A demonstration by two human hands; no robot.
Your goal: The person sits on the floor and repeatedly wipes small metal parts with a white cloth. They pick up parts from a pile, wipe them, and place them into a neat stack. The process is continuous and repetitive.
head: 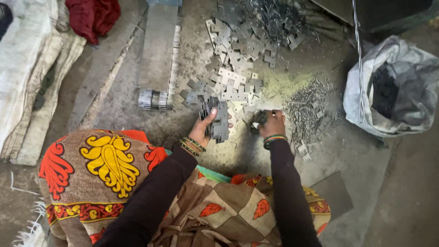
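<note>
My left hand [202, 127] grips a stack of flat grey metal plates [217, 120], held upright on the floor. My right hand [271, 122] is closed over a small metal piece [259, 118] on the floor, just right of the stack. Both wrists carry coloured bangles and dark sleeves. In front of the hands lies a spread of loose notched metal plates [235, 80], reaching back to a darker heap [274, 18].
A pile of thin metal pins [307, 109] lies right of my right hand. A grey sack [393, 89] with dark contents stands at the right. Long metal strips [157, 50] and a small stacked bundle [153, 99] lie at left, white sacks [27, 77] beyond.
</note>
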